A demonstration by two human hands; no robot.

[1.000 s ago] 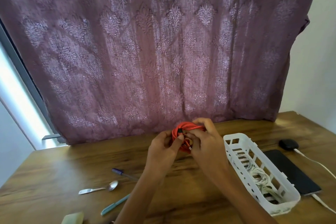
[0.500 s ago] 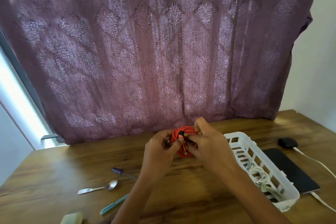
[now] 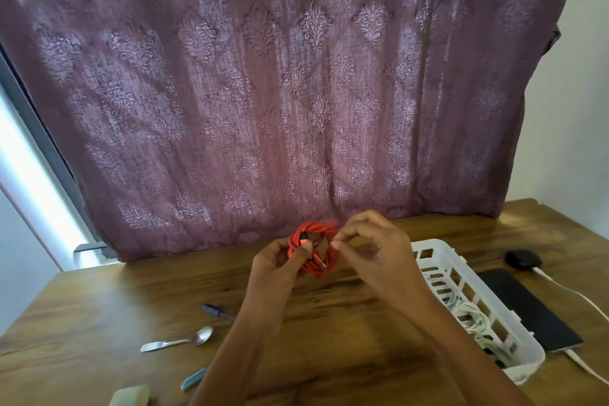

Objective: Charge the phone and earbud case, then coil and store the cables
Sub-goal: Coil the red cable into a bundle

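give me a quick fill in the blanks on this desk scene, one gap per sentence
The left hand grips a coiled red ____.
Already inside the white ____ lie white cables.
The black earbud case sits on the table just beyond the dark ____.
Left of the arms lies a metal ____.
Missing words: cable; basket; phone; spoon.
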